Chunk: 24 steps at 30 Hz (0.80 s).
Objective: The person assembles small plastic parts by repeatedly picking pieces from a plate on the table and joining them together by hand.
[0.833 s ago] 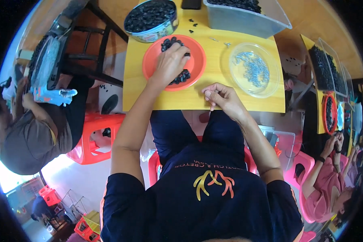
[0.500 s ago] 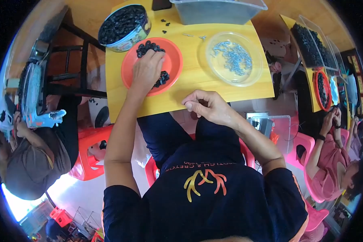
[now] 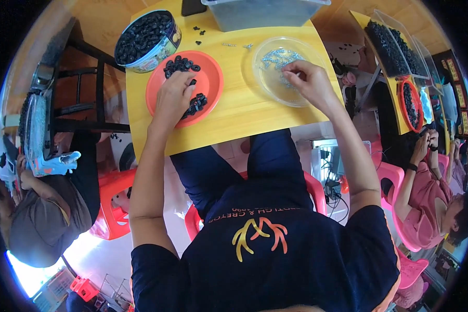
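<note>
A shallow red plate on the yellow table holds two heaps of small black parts. My left hand is over this plate, its fingers pinched, with one black part at the fingertips. To the right stands a round clear bowl with thin, shiny silver pieces, perhaps screws or springs. Above its right half is my right hand, thumb and forefinger close together. Whatever may be between them is too small to see, and the hand hides some of the silver pieces.
A printed tub full of black parts stands behind the plate. At the back are a clear grey bin and a dark flat object. Loose black parts and silver bits lie between. People sit at both sides.
My right hand has gone from the table's front edge up and right, over the clear bowl. My left hand stays over the red plate, and a black part now shows at its fingertips.
</note>
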Each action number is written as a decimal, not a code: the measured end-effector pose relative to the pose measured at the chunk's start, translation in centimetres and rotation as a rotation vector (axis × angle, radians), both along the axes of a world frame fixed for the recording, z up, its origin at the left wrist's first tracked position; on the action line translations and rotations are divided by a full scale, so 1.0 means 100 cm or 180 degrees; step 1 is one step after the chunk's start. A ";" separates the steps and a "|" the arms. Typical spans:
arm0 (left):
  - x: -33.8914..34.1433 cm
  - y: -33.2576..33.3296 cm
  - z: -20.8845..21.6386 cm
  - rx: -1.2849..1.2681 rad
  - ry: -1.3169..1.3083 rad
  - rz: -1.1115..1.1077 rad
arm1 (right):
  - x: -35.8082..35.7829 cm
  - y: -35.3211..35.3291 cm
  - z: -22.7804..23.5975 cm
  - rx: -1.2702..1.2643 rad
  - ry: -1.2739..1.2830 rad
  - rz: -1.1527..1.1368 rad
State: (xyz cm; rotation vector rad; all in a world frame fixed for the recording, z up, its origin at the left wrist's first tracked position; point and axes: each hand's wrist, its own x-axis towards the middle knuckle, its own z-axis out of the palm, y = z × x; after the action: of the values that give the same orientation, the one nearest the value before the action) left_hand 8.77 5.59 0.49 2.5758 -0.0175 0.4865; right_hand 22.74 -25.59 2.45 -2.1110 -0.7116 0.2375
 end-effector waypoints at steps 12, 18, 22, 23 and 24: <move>-0.021 -0.043 0.023 -0.2285 0.0260 -0.0248 | 0.007 0.056 -0.018 -0.1361 -0.1756 0.0150; -0.026 -0.065 0.038 -0.3200 0.0704 -0.0460 | 0.003 0.057 -0.016 -0.1450 -0.2028 0.0376; -0.023 -0.070 0.033 -0.3278 0.0528 -0.0462 | 0.005 0.060 -0.019 -0.1374 -0.2092 0.0544; -0.023 -0.070 0.030 -0.3252 0.0442 -0.0456 | 0.006 0.060 -0.021 -0.1304 -0.2024 0.0537; -0.023 -0.070 0.028 -0.3255 0.0432 -0.0452 | 0.007 0.060 -0.023 -0.1234 -0.1956 0.0527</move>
State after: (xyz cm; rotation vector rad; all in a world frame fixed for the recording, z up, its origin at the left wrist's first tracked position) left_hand 6.47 -1.37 3.33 1.5802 0.0762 0.1775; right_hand 23.42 -19.60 0.17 -2.5205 -1.2849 -0.2191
